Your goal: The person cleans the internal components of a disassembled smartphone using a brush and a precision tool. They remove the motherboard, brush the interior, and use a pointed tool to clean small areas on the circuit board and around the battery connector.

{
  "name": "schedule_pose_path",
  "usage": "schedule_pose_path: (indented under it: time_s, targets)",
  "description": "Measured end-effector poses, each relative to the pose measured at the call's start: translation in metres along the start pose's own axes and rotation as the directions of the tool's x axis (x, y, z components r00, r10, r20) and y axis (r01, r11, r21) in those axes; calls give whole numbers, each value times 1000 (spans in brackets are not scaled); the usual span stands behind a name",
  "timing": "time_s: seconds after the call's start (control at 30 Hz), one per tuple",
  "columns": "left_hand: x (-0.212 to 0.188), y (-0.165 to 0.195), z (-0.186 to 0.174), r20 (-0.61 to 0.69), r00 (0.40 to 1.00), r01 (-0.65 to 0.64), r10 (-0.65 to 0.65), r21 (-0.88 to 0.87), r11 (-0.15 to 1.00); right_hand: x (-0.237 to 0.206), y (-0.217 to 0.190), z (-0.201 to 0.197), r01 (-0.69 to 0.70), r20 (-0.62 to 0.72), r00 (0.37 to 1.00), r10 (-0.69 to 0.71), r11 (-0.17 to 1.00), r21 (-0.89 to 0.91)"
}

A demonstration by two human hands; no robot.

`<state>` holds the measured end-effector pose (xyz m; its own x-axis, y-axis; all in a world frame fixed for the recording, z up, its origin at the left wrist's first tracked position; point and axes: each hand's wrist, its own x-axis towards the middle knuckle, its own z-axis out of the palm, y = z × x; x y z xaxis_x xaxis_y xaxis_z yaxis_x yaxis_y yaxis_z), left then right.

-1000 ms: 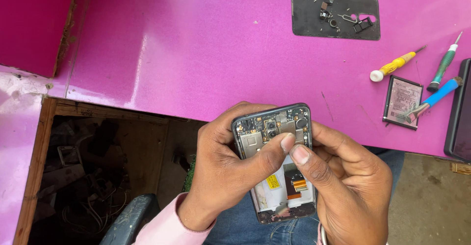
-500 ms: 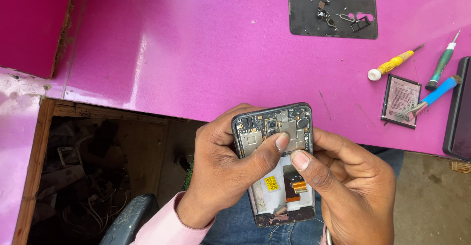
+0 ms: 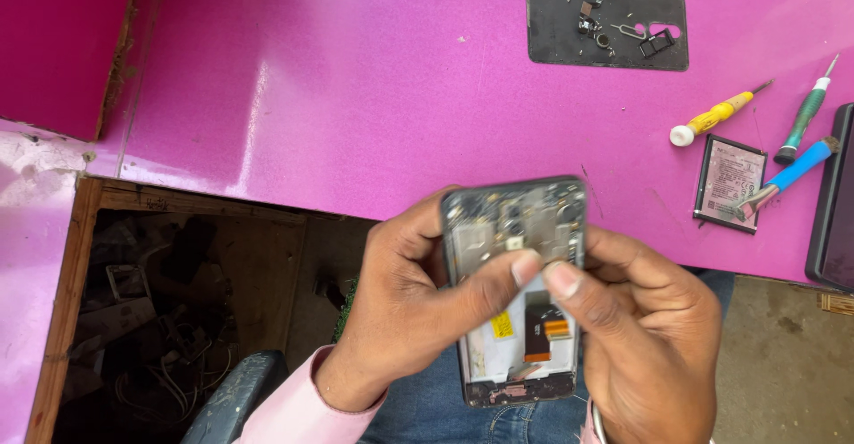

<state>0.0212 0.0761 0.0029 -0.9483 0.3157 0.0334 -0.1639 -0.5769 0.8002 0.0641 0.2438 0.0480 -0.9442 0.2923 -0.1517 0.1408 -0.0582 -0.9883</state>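
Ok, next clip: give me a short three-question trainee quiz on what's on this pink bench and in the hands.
1. True or false: both hands hold the opened phone.
2. Which tool lies across the flat battery? A yellow screwdriver B blue-handled tool C green screwdriver
3. What do the small loose parts rest on?

Key
1. True: left hand and right hand grip it, thumbs meeting over the board.
2. B
3. The dark mat on the pink table.
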Motion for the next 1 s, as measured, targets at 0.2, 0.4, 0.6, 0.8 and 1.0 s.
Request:
schedule_pose_path:
  time_s: [0.2, 0.4, 0.6, 0.8, 1.0]
  targets:
    - [1, 0, 0, 82, 996, 48, -42, -65, 997, 5, -2, -11, 30, -11, 999, -30, 997, 66]
    - [0, 0, 0, 118, 992, 49, -39, -80, 996, 5, -1, -13, 41, -14, 999, -41, 998, 51]
    - [1, -1, 0, 116, 993, 29, -24, -44, 999, 5, -4, -10, 33, -28, 999, -32, 999, 27]
    - [3, -6, 0, 74, 996, 47, -47, -3, 999, 6, -7, -5, 60, -62, 997, -55, 995, 86]
    - [5, -10, -4, 53, 998, -28, 28, -7, 1000, 5, -7, -5, 115, -28, 993, -116, 993, -37]
